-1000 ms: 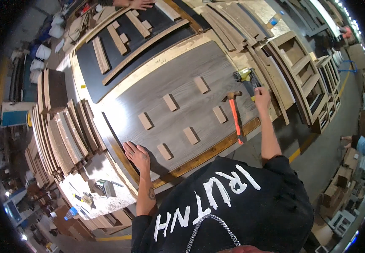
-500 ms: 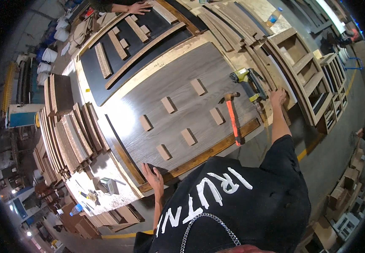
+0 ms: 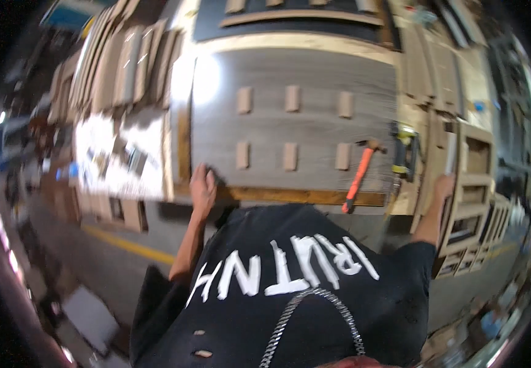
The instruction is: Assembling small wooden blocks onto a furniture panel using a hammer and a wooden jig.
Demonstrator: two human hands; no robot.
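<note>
My left hand (image 3: 203,190) lies with fingers stretched out at the near left corner of a grey wood-grain panel (image 3: 265,129), by the brown wooden strip (image 3: 302,195) along its near edge. Several small wooden blocks (image 3: 290,157) stand apart in two rows on the panel. A claw hammer (image 3: 358,178) with an orange handle lies on the right part, its handle end over the strip. Beside it rests a green and black nail gun (image 3: 405,150). My right hand (image 3: 443,186) is at the long boards (image 3: 432,165) on the right; its fingers are smeared by motion.
Stacked wooden strips (image 3: 124,67) stand at the left, behind a white surface (image 3: 149,132) with small tools. Wooden frames (image 3: 477,178) lean at the right, near my forearm. Beyond the panel lies a black panel (image 3: 210,24) with wooden strips. More boards (image 3: 440,67) lie far right.
The view has turned and shifted, so the panel now looks straight and square. My right hand has moved nearer along the boards. My left hand stays at the corner; blocks and hammer keep their places.
</note>
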